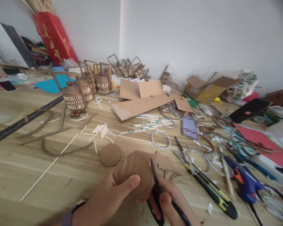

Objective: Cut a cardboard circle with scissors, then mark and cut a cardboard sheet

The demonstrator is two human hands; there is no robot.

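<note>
My left hand (pixel 115 191) grips a piece of brown cardboard (pixel 134 171) with a circle drawn on it, its thumb lying across the top. In my right hand (pixel 169 194) is a pair of black scissors (pixel 157 185), fingers through the handles. The scissor blades stand at the right edge of the cardboard, near the drawn line. A cut cardboard disc (pixel 110 154) lies flat on the table just beyond my left hand. Behind the held piece rests another cardboard scrap (pixel 166 161).
Right of my hands lie a yellow-black utility knife (pixel 209 185), a blue glue gun (pixel 244 179) and tape rings (pixel 160 139). Short wooden sticks (pixel 101 130) are scattered ahead. Small lidded baskets (pixel 73 99) stand at the back left, with cardboard sheets (pixel 141 103) beside them.
</note>
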